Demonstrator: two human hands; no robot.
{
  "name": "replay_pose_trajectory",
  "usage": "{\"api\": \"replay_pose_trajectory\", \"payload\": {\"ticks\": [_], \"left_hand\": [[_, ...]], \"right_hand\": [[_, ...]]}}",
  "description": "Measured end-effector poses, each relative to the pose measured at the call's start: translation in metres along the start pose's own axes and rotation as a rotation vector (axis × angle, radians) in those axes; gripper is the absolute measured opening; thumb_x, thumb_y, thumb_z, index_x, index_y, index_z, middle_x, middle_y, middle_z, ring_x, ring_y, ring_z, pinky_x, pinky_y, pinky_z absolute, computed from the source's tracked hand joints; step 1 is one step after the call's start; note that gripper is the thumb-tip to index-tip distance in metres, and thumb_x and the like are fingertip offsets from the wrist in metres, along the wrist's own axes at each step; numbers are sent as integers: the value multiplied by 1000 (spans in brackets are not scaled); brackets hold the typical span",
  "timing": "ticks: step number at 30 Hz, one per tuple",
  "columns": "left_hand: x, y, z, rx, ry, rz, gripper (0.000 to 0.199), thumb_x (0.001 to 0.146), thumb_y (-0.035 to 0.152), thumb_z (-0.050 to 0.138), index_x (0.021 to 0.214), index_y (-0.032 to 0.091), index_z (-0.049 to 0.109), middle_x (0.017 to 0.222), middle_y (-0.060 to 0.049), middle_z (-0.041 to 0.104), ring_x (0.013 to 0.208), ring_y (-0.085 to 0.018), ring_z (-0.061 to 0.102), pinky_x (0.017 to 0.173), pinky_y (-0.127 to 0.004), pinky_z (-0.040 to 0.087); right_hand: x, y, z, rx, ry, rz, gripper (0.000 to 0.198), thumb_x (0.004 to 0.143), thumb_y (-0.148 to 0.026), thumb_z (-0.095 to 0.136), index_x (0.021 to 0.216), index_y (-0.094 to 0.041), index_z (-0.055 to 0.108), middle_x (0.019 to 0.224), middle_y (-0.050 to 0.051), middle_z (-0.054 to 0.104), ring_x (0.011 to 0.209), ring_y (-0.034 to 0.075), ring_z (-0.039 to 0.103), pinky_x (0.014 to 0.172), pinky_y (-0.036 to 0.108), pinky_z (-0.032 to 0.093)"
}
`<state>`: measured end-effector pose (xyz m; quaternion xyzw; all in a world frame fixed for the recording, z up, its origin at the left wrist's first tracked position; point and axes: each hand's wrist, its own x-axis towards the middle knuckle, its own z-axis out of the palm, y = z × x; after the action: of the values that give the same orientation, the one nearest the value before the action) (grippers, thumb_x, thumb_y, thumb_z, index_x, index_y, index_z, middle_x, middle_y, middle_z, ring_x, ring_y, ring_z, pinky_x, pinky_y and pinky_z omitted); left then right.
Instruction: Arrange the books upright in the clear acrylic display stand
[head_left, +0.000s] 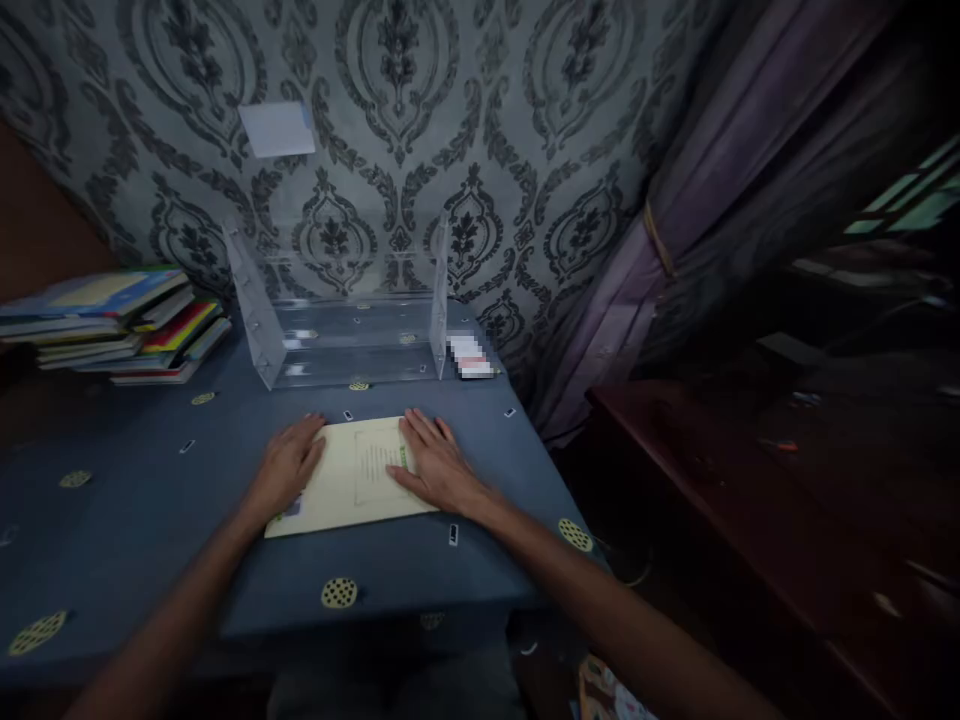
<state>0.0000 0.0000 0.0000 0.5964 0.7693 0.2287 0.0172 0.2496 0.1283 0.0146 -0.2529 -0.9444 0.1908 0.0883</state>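
Note:
A cream-coloured booklet (337, 480) lies flat on the blue patterned tablecloth, a framed block of print on its right half. My left hand (287, 465) rests over its left edge, fingers stretched forward and thumb toward the middle. Across the right edge lies my right hand (437, 465), flat with its thumb spread over the page near the print. Neither hand is wrapped round anything. Whether the booklet is open or closed is hard to tell in the dim light. Just beyond it stands a clear plastic rack (356, 365) with upright side panels.
A stack of books (127, 325) sits at the back left of the table (172, 550). Beside the rack is a small blurred-out item (472, 357). A tied purple curtain (637, 260) hangs at the right, above a dark red wooden surface (712, 500). Patterned wallpaper rises behind.

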Motion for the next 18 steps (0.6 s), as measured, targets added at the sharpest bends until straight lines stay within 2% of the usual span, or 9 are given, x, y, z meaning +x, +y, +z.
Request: {"api": "replay_pose_trajectory", "payload": {"ticks": [4,10,15,18], "left_hand": [[1,-1,-5,-83,-1,-32,58,97,52,33,130,16,64,142,-13,65,138,-30,55,118,-49,41],[2,-4,-5,-146,44,-73,56,93,52,37,122,15,67,142,-16,63,130,-33,61,111,-49,48],[8,-1,2,-221,94,-107,44,90,47,44,116,19,67,141,-13,65,127,-32,63,109,-50,49],[17,11,7,-218,62,-67,42,91,41,43,119,19,66,144,-12,63,129,-30,61,111,-49,48]], "right_hand": [[0,1,2,12,-2,24,80,98,-55,54,156,-3,35,166,24,28,156,40,21,126,60,17],[-1,5,3,76,11,8,79,97,-53,55,156,-5,36,166,23,30,157,37,22,127,54,20],[0,19,4,159,58,7,68,96,-44,57,152,-6,45,164,24,33,156,36,27,126,56,24],[4,35,7,186,150,40,58,94,-36,59,146,-10,53,161,23,39,152,36,35,123,56,30]]}}
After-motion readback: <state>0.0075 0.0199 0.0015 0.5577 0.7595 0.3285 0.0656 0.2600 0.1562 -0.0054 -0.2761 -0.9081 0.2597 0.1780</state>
